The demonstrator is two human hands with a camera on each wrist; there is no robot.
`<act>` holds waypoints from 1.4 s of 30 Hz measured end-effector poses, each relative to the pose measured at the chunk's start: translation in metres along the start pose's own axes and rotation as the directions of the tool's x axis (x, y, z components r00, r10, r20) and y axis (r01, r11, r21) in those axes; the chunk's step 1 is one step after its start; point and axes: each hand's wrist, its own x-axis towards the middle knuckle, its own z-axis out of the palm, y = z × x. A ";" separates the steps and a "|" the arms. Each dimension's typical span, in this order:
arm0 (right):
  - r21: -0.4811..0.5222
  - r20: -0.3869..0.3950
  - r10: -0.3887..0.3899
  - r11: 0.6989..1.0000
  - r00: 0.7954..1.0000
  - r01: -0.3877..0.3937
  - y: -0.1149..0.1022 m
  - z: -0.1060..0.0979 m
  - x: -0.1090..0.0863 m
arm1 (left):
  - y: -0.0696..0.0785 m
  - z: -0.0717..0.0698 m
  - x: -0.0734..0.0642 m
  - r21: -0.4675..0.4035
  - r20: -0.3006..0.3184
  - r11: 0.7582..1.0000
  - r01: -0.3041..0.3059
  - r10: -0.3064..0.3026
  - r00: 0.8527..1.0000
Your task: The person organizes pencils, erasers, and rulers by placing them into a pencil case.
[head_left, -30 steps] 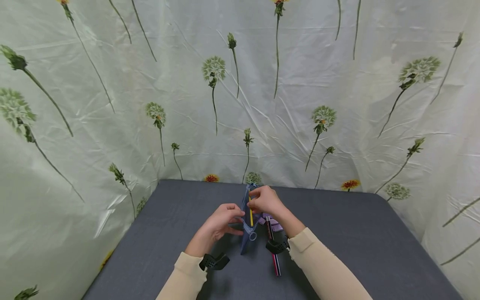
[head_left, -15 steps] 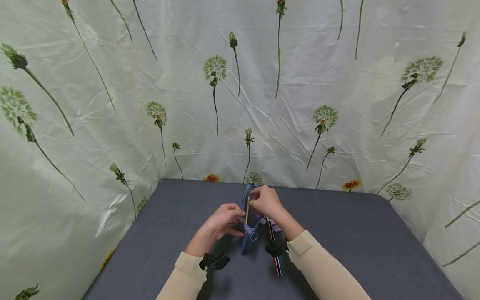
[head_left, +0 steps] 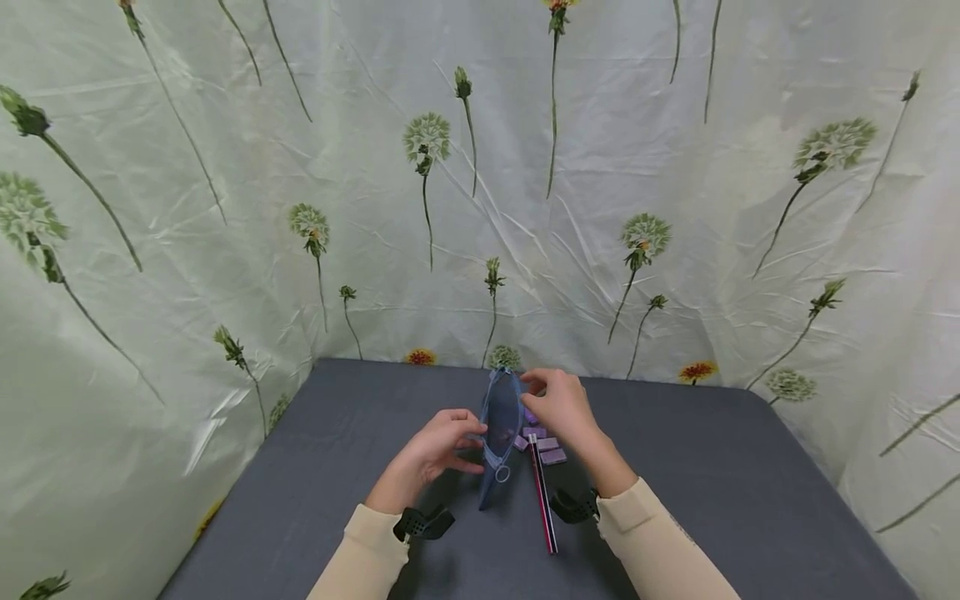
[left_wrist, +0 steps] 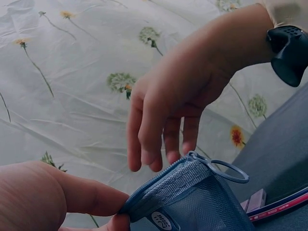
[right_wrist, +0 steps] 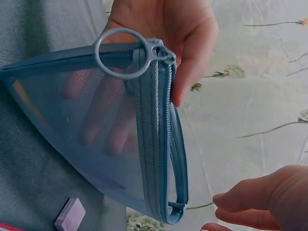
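A blue mesh zip pouch point(head_left: 489, 482) stands upright and unzipped on the table, its ring pull point(right_wrist: 122, 53) at the near end. My left hand point(head_left: 442, 446) pinches the pouch's rim between thumb and fingers; through the mesh, more of its fingers show behind. A yellow pencil point(right_wrist: 28, 100) lies inside along the bottom, seen dimly through the mesh in the right wrist view. My right hand point(head_left: 562, 408) hovers by the pouch's right rim, fingers loosely bent and holding nothing. In the right wrist view, a gap parts this hand point(right_wrist: 269, 197) from the pouch.
Right of the pouch lie several small purple blocks point(head_left: 551, 456). Striped red and black pencils point(head_left: 543, 500) lie side by side on the dark grey table point(head_left: 675, 500). A flower-printed curtain point(head_left: 480, 208) hangs behind the table's far edge.
The yellow pencil has gone down into the pouch and left my right hand. That hand has moved right, out of the pouch's mouth. My left hand keeps its place on the rim.
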 end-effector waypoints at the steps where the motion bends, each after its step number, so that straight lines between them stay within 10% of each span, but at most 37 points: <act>1: -0.009 -0.009 -0.001 1.000 1.000 0.001 0.001 0.000 -0.002 | 0.000 0.000 0.000 0.000 0.000 1.000 -0.001 0.001 1.000; 23: 0.182 0.080 0.051 0.981 0.996 -0.065 0.027 -0.003 -0.041 | 0.000 -0.010 -0.002 -0.012 0.028 1.000 0.019 -0.019 0.999; 42: 0.023 0.098 -0.027 0.999 0.995 0.025 0.061 0.026 -0.073 | 0.002 -0.013 -0.002 -0.005 0.023 0.999 0.045 -0.045 0.999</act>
